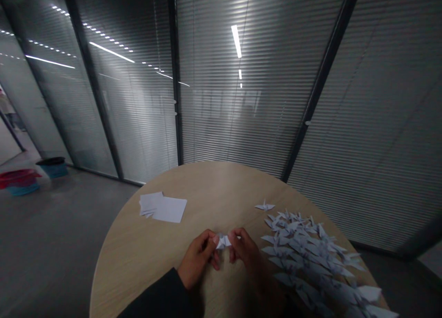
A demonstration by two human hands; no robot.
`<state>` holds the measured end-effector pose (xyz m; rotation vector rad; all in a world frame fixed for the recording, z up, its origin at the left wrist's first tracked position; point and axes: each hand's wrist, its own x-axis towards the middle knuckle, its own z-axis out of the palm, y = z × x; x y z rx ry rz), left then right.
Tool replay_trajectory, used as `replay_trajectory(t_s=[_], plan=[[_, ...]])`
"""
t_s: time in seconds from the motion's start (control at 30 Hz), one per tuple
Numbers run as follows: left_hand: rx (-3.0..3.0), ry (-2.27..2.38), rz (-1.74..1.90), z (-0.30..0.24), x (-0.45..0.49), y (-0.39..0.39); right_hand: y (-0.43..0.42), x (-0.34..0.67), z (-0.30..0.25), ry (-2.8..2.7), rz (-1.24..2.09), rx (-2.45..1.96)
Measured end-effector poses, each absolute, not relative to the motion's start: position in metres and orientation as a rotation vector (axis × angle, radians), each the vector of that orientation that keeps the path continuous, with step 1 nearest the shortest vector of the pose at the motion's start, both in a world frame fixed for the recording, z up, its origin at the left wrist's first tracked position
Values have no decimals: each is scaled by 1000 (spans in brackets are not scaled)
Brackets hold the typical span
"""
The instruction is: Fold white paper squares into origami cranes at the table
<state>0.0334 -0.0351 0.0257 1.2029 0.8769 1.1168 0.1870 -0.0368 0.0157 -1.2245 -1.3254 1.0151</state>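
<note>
A small folded piece of white paper (223,242) is stretched between my two hands, just above the near half of the round table. My left hand (198,256) pinches its left end between thumb and fingers. On the other side, my right hand (244,246) grips the right end the same way. The fingertips cover both ends, so only the creased middle shows. To the right of my right hand lies a large group of folded white paper cranes (300,244). One single crane (264,206) sits a little apart, behind the group.
Several flat white paper sheets (171,209) lie overlapping on the left of the wooden table (217,180). Glass partitions with blinds (241,134) stand close behind it. On the floor at left are a blue bin with a red liner (20,182) and one with a black liner (53,167).
</note>
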Motion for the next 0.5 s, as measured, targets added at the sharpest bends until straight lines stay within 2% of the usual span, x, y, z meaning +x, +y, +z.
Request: replay_trajectory(t_s=[0.23,0.5], plan=[[1175,837,1068,26,34,-36,-40,183,22,-1408,1256,-1145],[1035,699,1037,34,35,-39,-49,178,36,-1239,1487,-930]])
